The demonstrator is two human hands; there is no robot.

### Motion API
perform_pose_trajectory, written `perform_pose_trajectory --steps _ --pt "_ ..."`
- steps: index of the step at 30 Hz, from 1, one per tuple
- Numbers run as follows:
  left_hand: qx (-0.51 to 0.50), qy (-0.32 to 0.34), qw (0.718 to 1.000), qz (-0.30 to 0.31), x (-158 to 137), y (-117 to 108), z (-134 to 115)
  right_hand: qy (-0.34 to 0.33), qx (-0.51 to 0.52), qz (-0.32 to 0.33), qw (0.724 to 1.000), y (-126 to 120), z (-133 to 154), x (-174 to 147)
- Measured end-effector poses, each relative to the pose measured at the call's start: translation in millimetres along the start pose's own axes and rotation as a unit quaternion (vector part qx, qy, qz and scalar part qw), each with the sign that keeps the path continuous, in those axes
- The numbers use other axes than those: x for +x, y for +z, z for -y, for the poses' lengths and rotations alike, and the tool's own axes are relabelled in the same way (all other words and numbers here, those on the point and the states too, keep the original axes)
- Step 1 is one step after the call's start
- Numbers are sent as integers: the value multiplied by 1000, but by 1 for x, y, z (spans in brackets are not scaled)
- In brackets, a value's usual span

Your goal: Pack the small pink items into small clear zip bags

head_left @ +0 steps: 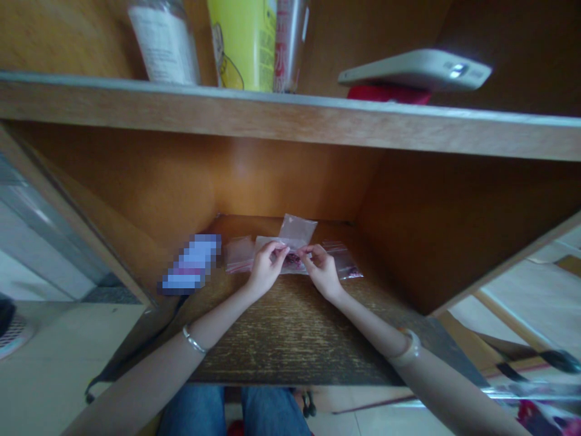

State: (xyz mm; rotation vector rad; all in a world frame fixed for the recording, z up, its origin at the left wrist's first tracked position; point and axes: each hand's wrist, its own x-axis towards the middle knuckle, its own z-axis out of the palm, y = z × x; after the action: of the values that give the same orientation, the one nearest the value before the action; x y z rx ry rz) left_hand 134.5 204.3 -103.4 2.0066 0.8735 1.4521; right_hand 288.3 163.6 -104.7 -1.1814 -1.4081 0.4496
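Note:
A small clear plastic bag (298,230) stands up between my hands, above the wooden desk. My left hand (267,267) pinches at its lower left edge, thumb and forefinger together. At its lower right edge my right hand (324,271) is closed in a similar pinch. Small dark red pieces (293,259) lie on a whitish sheet or bag just below my fingertips; their kind is too small to make out. Left of my left hand lies a stack of clear zip bags (239,253). Beside my right hand are more zip bags (347,261), with some purplish bits at one corner.
A blurred-out phone-like screen (193,263) leans at the left, with a cable running down from it. Wooden side panels flank the desk surface (272,339). The shelf above (254,115) carries a jar (167,45), a yellow container (245,45), a can and a white device (417,68).

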Motion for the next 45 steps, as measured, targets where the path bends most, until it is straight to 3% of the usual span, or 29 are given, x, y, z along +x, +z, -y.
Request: perform_pose_trajectory --steps 15,22,33,45 --pt "-16 -3 1000 -1 0 0 0 -19 0 19 1000 -1 -3 0" --pt "-35 -5 999 36 -2 4 -1 -29 -6 36 999 1 6 -2" --pt "16 6 999 41 -2 5 5 -43 -31 36 998 2 10 -3" --pt "-35 0 997 62 -5 2 -8 4 21 58 998 1 9 -4"
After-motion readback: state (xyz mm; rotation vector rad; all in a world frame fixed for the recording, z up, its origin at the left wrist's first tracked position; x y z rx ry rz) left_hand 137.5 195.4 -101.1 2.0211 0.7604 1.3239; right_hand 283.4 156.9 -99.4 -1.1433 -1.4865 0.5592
